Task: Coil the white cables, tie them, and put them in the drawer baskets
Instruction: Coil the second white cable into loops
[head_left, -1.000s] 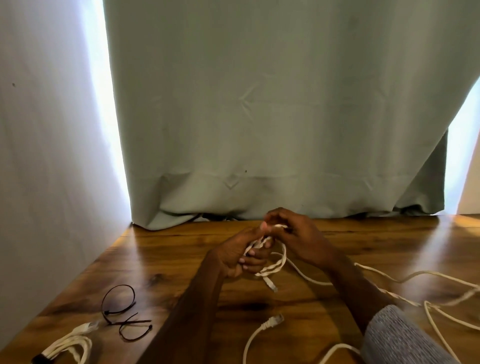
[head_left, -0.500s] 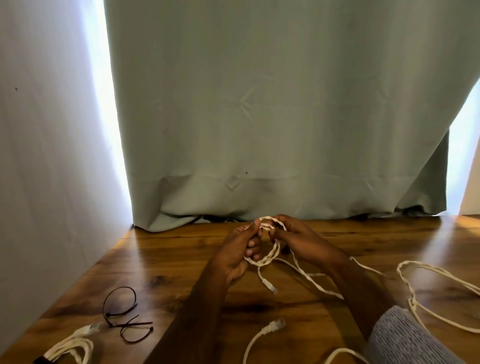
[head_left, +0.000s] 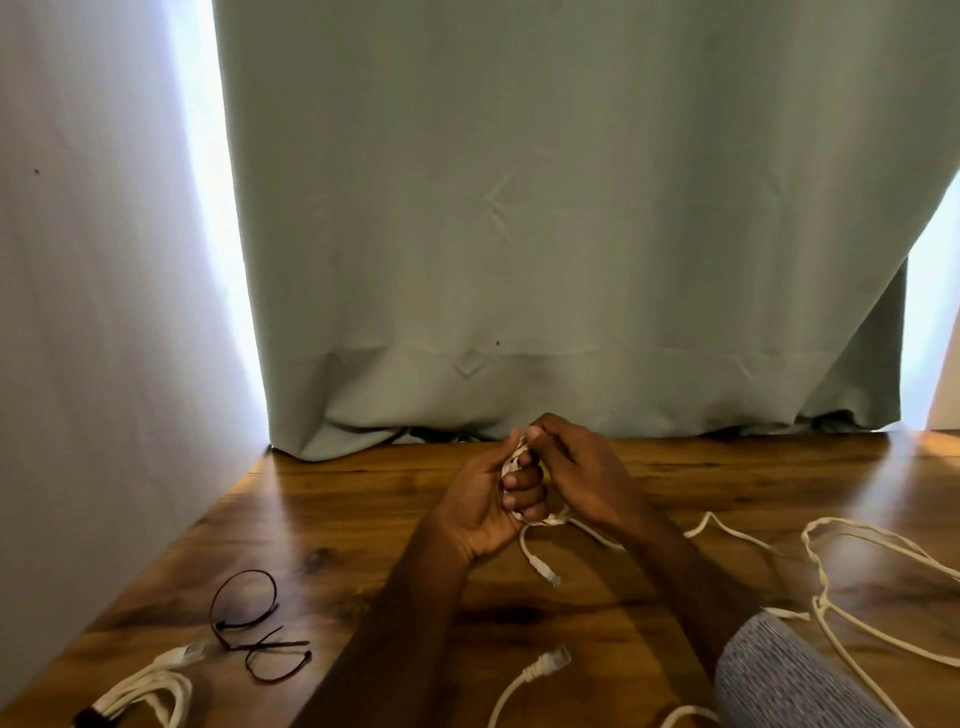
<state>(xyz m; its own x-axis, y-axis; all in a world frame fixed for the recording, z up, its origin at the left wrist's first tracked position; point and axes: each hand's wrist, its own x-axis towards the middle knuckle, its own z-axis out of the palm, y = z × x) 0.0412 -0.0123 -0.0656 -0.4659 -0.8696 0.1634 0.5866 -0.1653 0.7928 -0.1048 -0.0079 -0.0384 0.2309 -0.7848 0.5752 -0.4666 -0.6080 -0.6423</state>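
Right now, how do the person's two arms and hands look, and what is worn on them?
Both hands, left hand and right hand, are bare: no gloves, and no rings or watch visible. The left forearm is uncovered. The right arm wears a grey ribbed knit sleeve, pushed up toward the elbow.

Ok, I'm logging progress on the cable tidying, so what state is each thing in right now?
Left hand: fingers curled round the partly wound coil.
Right hand: pinching the cable at the coil's top.
White cable: mostly uncoiled, trailing loose across the table.
Bundled cable: already coiled and tied.
Black zip ties: looped, unused.
Curtain: drawn.
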